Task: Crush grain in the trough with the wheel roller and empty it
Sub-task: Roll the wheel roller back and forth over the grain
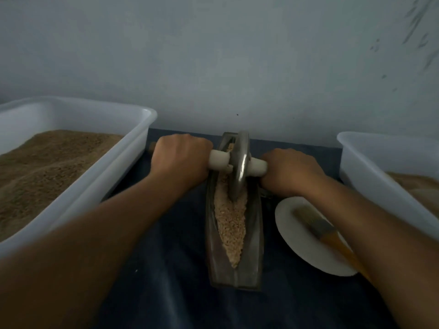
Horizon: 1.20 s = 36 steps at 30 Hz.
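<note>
Pale crushed grain fills the narrow metal trough on the dark cloth, where both hands grip the steel wheel roller's white axle, and uneven pressure could tip it, spilling grain.

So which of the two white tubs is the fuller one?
The white tub on the left, heaped with brown meal nearly to its rim. The white tub on the right shows much lower contents.

No legible txt, no labels or nos., dim view maybe hiding some
</note>
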Tool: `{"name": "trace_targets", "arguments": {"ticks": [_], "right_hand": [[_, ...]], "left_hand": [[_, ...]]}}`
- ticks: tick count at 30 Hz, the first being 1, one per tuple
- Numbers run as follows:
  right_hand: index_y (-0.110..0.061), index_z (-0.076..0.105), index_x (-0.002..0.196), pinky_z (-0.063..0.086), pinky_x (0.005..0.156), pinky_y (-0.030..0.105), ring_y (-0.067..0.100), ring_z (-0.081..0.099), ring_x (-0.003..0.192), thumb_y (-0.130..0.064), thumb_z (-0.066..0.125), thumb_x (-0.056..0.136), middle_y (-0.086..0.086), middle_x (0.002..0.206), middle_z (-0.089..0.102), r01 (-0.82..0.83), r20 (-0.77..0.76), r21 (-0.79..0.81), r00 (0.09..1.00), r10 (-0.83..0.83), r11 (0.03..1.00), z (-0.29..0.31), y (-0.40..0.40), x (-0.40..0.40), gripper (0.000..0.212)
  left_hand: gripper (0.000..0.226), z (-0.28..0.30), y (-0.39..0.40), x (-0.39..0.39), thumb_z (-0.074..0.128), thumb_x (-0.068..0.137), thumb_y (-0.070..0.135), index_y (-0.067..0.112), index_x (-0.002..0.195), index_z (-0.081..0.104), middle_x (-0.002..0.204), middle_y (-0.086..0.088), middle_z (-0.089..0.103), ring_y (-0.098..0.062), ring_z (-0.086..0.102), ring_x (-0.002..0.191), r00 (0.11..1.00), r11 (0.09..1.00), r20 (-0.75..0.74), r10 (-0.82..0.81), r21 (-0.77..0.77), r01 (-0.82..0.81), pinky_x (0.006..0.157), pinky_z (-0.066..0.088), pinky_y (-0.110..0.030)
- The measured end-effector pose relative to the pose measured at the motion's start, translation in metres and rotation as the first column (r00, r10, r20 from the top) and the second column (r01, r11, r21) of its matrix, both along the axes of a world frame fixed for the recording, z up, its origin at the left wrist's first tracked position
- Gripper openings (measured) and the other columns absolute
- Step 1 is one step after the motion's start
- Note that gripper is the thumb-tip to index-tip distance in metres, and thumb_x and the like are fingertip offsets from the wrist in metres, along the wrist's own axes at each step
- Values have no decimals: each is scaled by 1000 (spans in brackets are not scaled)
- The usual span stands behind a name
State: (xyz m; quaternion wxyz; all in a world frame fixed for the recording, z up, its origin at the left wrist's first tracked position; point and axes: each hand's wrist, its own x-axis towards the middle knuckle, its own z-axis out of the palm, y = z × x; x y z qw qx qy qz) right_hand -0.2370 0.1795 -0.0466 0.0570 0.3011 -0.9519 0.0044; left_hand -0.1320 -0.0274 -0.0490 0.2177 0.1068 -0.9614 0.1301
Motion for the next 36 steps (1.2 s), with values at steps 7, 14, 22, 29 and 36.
{"name": "trace_targets", "arguments": {"ticks": [7,14,22,29,36], "right_hand": [[-25,67,76,47,57,29,16,63,68,-42,69,75,-2,77,66,-23,195,109,981,2,994,14,-16,-28,18],[-32,66,78,37,51,26,12,60,65,-54,61,72,-8,78,65,-39,58,21,998,38,999,6,-5,-18,23],[-37,58,95,27,53,30,22,58,70,-50,63,80,-8,80,62,-42,-264,-128,964,7,991,-16,9,24,21],[-29,51,83,31,54,31,21,56,57,-37,67,83,-8,66,57,-110,-434,-235,901,-3,966,-29,20,56,19],[-29,50,85,25,61,33,17,48,58,-29,69,79,-9,68,53,-182,-513,-271,858,18,945,-30,32,80,20]], "left_hand": [[21,11,-13,-17,64,81,50,33,94,62,68,8,42,-19,47,66,987,998,156,-35,65,25,62,41,-34],[19,3,-5,-12,68,83,46,31,94,62,72,4,49,-19,48,65,999,1000,51,1,12,-2,55,34,-32],[20,-14,10,23,71,82,29,21,80,53,73,-1,60,-21,55,62,976,993,-197,-95,-95,77,58,29,-33],[22,-28,19,53,71,81,28,18,87,54,77,-4,56,-22,50,68,916,986,-366,-164,-32,164,66,38,-38],[8,-40,28,76,57,92,20,17,91,50,82,-4,48,-23,42,74,849,982,-496,-183,-51,182,72,34,-37]]}}
